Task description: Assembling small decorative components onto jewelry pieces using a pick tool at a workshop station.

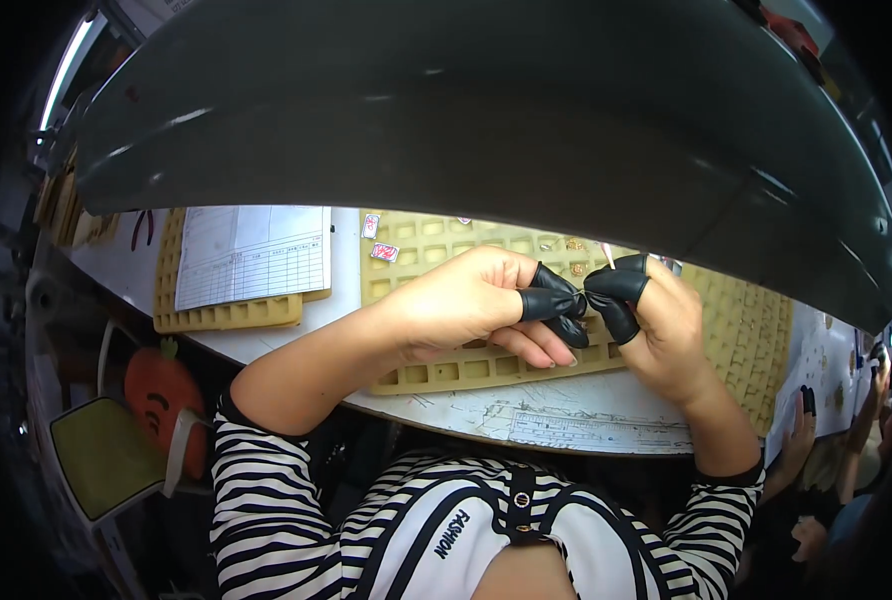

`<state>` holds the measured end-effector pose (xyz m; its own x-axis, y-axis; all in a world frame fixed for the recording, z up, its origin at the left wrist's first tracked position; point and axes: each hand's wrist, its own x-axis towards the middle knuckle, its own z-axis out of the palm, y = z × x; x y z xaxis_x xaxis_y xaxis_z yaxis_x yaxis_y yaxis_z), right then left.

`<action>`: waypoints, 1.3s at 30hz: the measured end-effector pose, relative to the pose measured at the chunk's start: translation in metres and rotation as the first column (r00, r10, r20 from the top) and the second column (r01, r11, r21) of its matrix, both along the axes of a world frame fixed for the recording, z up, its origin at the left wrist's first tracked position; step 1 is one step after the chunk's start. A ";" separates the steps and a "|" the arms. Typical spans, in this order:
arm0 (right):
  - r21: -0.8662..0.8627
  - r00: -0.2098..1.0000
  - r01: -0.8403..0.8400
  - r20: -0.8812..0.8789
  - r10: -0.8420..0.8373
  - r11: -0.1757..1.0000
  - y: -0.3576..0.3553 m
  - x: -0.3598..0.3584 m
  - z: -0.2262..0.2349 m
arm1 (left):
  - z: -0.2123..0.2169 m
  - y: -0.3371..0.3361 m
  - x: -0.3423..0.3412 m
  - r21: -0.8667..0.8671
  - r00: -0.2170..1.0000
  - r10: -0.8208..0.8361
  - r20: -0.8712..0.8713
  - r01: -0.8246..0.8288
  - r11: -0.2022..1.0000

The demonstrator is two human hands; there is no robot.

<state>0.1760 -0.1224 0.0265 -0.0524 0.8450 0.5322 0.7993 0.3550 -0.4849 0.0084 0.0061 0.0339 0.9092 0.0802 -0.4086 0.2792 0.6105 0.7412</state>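
Note:
My left hand (pixel 476 300) and my right hand (pixel 656 315) meet above a yellow compartment tray (pixel 421 376). Black finger cots cover several fingertips on both. On each hand the fingers are pinched together, and the fingertips almost touch. Whatever sits between them is too small or hidden to make out. A thin, pale pink pointed piece (pixel 607 254) shows just past the right fingers; whether they grip it, I cannot tell. Small gold-coloured pieces (pixel 577 269) lie in the tray's compartments beyond my hands. Small red-and-white labels (pixel 385 252) rest on the tray's left part.
A dark lamp hood or cover (pixel 466 120) spans the space above the table. At left, a printed form (pixel 256 260) lies on another yellow tray (pixel 228 317). Red-handled pliers (pixel 143 229) lie farther left. A ruler (pixel 596 430) lies near the table's front edge. Another person's hand (pixel 799 435) is at right.

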 end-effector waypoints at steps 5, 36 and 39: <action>0.049 0.989 0.050 0.134 -0.056 0.998 -0.003 0.001 0.001 | -0.001 0.000 -0.002 0.019 0.999 0.013 0.048 -0.014 1.000; 0.074 0.989 0.145 0.005 -0.145 0.987 -0.017 0.005 0.008 | 0.003 -0.010 0.000 0.244 0.996 0.061 0.062 -0.075 0.967; 0.017 0.990 0.130 -0.058 -0.129 0.991 -0.019 0.003 0.012 | 0.002 -0.010 -0.001 0.244 0.996 0.064 0.063 -0.078 0.967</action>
